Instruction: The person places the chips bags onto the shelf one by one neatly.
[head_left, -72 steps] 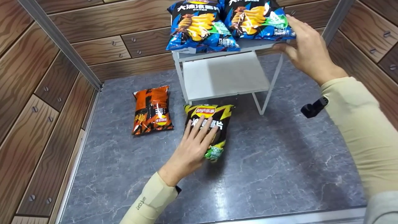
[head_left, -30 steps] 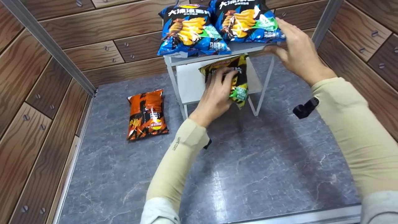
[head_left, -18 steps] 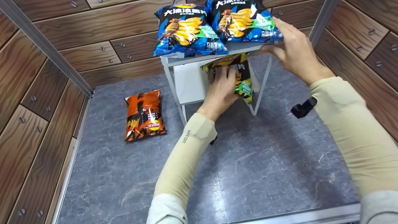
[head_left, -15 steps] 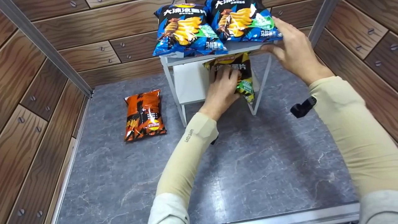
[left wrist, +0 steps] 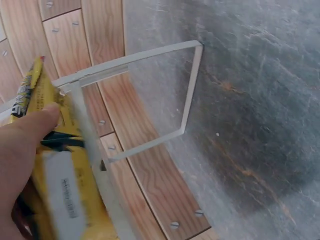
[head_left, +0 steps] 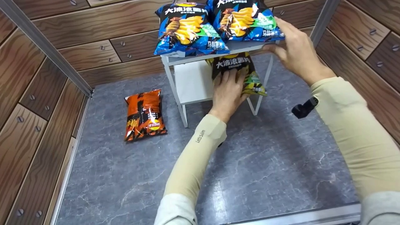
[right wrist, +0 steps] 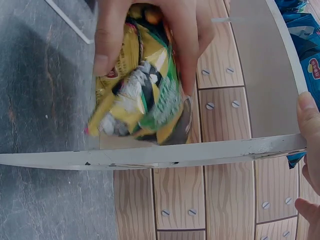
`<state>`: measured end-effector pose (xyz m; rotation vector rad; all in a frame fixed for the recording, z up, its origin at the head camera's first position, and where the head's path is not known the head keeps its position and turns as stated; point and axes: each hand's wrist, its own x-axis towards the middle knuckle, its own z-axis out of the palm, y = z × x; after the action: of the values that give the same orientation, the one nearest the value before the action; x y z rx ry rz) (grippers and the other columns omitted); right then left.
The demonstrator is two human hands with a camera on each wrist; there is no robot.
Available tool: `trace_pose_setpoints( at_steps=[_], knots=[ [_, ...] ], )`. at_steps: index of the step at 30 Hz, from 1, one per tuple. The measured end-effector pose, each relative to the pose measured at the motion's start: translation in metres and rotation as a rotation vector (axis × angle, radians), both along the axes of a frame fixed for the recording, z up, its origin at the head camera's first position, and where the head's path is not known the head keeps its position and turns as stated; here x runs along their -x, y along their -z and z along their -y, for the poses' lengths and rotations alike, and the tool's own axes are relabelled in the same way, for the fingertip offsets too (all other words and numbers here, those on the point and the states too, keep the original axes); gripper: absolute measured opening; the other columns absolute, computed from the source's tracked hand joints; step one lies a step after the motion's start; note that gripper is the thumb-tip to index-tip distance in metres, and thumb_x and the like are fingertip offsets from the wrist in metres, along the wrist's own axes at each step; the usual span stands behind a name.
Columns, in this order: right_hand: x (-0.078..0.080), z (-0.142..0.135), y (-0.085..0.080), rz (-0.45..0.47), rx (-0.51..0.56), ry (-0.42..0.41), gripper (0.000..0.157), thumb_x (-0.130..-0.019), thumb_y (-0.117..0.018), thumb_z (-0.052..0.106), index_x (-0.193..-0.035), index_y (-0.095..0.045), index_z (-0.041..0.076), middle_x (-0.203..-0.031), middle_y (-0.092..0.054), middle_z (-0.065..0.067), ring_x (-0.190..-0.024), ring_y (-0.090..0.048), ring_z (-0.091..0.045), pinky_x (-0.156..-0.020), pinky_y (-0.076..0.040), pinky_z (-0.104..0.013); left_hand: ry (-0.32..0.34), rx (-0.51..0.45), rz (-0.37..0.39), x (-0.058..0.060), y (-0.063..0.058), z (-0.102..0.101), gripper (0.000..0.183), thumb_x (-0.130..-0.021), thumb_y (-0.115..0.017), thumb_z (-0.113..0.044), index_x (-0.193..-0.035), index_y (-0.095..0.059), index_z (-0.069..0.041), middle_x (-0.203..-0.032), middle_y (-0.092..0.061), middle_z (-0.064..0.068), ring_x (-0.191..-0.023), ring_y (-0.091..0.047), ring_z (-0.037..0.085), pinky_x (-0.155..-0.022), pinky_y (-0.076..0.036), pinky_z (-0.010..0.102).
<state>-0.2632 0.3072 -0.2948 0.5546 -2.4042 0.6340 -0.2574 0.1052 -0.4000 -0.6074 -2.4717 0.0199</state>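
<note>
My left hand (head_left: 229, 95) grips a black and yellow bag of chips (head_left: 232, 64) between the top and lower boards of a white two-tier rack (head_left: 192, 82). In the left wrist view the thumb lies across the yellow back of the bag (left wrist: 92, 192), near its white label. The right wrist view shows fingers and thumb on either side of the crumpled bag (right wrist: 165, 90). At the rack's top right corner, my right hand (head_left: 301, 53) holds the frame, thumb at the front edge, fingers beside a blue chip bag (head_left: 243, 25).
A second blue chip bag (head_left: 189, 31) lies on the top board, left of the first. An orange chip bag (head_left: 145, 115) lies on the grey marbled floor (head_left: 125, 175), left of the rack. Wood-patterned walls (head_left: 47, 125) enclose the space on three sides.
My left hand has lifted the black and yellow chip bag off the floor and brought it into the rack under the top board, lately tilting it flatter. My right hand keeps its place.
</note>
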Motion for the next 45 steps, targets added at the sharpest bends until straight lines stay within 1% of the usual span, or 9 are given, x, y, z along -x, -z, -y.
trace_pose_setpoints(
  at_steps=[7, 13, 16, 22, 25, 29, 32, 38, 45],
  knots=[
    [0.000, 0.002, 0.000, 0.006, 0.007, -0.004, 0.065, -0.093, -0.066, 0.028, -0.151, -0.041, 0.013, -0.153, -0.046, -0.008, -0.134, -0.052, -0.032, -0.113, -0.041, -0.046, -0.021, 0.087, 0.066, 0.003, 0.012, 0.004, 0.092, -0.082, -0.076, -0.052, -0.156, -0.032, -0.018, -0.159, -0.038, 0.001, -0.147, -0.036, 0.019, -0.120, -0.033, 0.047],
    [0.000, 0.001, 0.000, 0.017, 0.014, 0.003, 0.065, -0.093, -0.066, 0.029, -0.151, -0.042, 0.015, -0.153, -0.047, -0.007, -0.132, -0.054, -0.034, -0.112, -0.042, -0.047, -0.005, 0.039, 0.055, 0.003, 0.016, 0.001, 0.073, -0.092, -0.069, -0.030, -0.155, -0.034, -0.016, -0.159, -0.038, 0.003, -0.147, -0.036, 0.020, -0.119, -0.034, 0.048],
    [0.000, 0.001, 0.000, 0.020, 0.017, 0.009, 0.065, -0.092, -0.067, 0.030, -0.151, -0.042, 0.016, -0.152, -0.048, -0.006, -0.130, -0.055, -0.034, -0.111, -0.043, -0.047, -0.020, 0.040, 0.047, 0.002, 0.017, -0.001, 0.068, -0.095, -0.064, -0.026, -0.155, -0.033, -0.016, -0.159, -0.037, 0.003, -0.147, -0.035, 0.020, -0.119, -0.034, 0.047],
    [0.000, 0.000, -0.001, 0.031, 0.014, 0.023, 0.065, -0.092, -0.066, 0.030, -0.151, -0.042, 0.019, -0.151, -0.048, -0.006, -0.132, -0.054, -0.033, -0.112, -0.042, -0.047, -0.046, 0.074, 0.059, 0.000, 0.017, -0.003, 0.072, -0.095, -0.063, -0.029, -0.157, -0.028, -0.015, -0.162, -0.032, 0.004, -0.150, -0.030, 0.021, -0.122, -0.029, 0.047],
    [0.000, 0.000, -0.001, 0.036, 0.014, 0.027, 0.065, -0.093, -0.066, 0.030, -0.151, -0.042, 0.019, -0.152, -0.048, -0.006, -0.133, -0.053, -0.033, -0.112, -0.041, -0.047, -0.047, 0.098, 0.158, 0.000, 0.014, -0.003, 0.087, -0.093, -0.065, -0.042, -0.160, -0.018, -0.014, -0.166, -0.022, 0.006, -0.154, -0.020, 0.022, -0.124, -0.022, 0.047],
    [-0.001, 0.001, -0.001, 0.046, 0.015, 0.023, 0.064, -0.093, -0.065, 0.030, -0.152, -0.041, 0.020, -0.151, -0.048, -0.005, -0.128, -0.056, -0.034, -0.108, -0.045, -0.048, -0.004, 0.024, 0.379, 0.002, 0.008, -0.002, 0.104, -0.089, -0.064, -0.057, -0.161, -0.001, -0.014, -0.169, -0.003, 0.005, -0.156, -0.003, 0.022, -0.127, -0.007, 0.048],
    [-0.001, 0.001, 0.000, 0.057, 0.017, 0.022, 0.064, -0.093, -0.065, 0.031, -0.152, -0.041, 0.021, -0.151, -0.048, -0.005, -0.127, -0.057, -0.034, -0.107, -0.046, -0.049, 0.053, -0.096, 0.469, 0.004, 0.004, 0.001, 0.102, -0.091, -0.062, -0.055, -0.161, 0.001, -0.014, -0.169, 0.001, 0.004, -0.156, 0.001, 0.020, -0.127, -0.003, 0.047],
    [0.000, 0.000, 0.001, 0.067, 0.019, 0.028, 0.064, -0.093, -0.065, 0.030, -0.152, -0.040, 0.020, -0.151, -0.048, -0.006, -0.133, -0.053, -0.032, -0.113, -0.041, -0.047, 0.148, -0.242, 0.467, 0.004, -0.003, 0.008, 0.097, -0.091, -0.063, -0.050, -0.161, -0.006, -0.012, -0.169, -0.006, 0.005, -0.156, -0.005, 0.019, -0.128, -0.004, 0.043],
    [0.000, 0.001, 0.001, 0.042, 0.010, 0.014, 0.063, -0.094, -0.064, 0.029, -0.152, -0.041, 0.018, -0.151, -0.048, -0.007, -0.133, -0.053, -0.032, -0.112, -0.042, -0.047, 0.239, -0.251, 0.400, -0.004, -0.015, 0.013, 0.093, -0.094, -0.060, -0.051, -0.160, -0.008, -0.011, -0.168, -0.009, 0.006, -0.156, -0.004, 0.018, -0.128, -0.005, 0.043]
  ],
)
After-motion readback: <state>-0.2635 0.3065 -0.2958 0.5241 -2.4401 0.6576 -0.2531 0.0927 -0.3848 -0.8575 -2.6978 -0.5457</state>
